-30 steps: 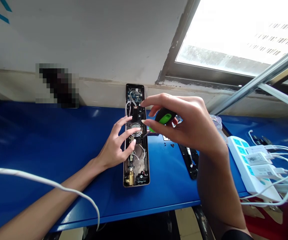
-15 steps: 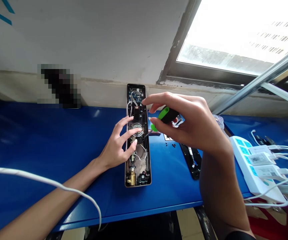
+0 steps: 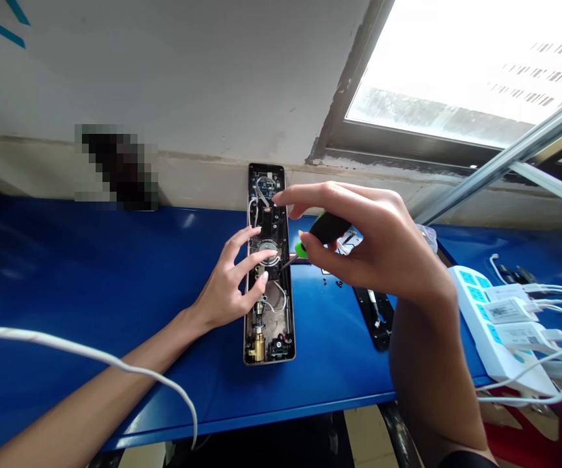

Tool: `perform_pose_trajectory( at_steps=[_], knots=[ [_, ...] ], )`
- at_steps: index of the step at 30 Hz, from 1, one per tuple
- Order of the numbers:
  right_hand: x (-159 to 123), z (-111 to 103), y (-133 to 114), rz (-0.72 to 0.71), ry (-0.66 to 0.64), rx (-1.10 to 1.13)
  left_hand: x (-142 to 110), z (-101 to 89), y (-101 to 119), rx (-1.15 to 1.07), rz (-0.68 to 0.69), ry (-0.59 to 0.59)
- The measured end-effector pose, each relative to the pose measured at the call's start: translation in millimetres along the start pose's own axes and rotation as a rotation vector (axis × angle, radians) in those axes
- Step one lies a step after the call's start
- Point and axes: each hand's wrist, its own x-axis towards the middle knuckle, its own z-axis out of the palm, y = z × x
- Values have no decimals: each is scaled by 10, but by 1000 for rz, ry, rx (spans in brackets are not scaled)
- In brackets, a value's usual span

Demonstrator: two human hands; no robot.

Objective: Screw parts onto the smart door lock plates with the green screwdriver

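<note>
A long black housing (image 3: pixel 281 328) lies lengthwise on the blue table, its inside showing a circuit board, white wires, a round part (image 3: pixel 267 252) and a brass cylinder (image 3: pixel 258 348). It looks like an opened electronic door lock. My left hand (image 3: pixel 237 273) reaches over it from the left with fingers spread, fingertips resting on and around the round part. In my right hand (image 3: pixel 363 237) is a green and black screwdriver (image 3: pixel 330 229), tilted, its shaft pointing down-left into the housing beside the round part. Exactly what the tip touches is too small to tell.
Small dark screws (image 3: pixel 339 284) and a black cover plate (image 3: pixel 376 318) lie right of the housing. A white power strip (image 3: pixel 476 325) with plugged-in adapters stands farther right. A white cable (image 3: pixel 90 354) hangs across the left foreground. The wall (image 3: pixel 203 175) borders the table's back.
The screwdriver handle has turned in my right hand, now showing more black and less green. My right fingers have shifted slightly; my left hand and the housing stay put.
</note>
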Motion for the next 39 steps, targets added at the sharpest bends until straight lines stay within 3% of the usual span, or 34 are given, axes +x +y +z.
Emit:
perform_pose_trajectory(
  at_steps=[39],
  knots=[
    [-18,-21,-29,23,-24,22,3,-2,9,5,-21,-14]
  ],
)
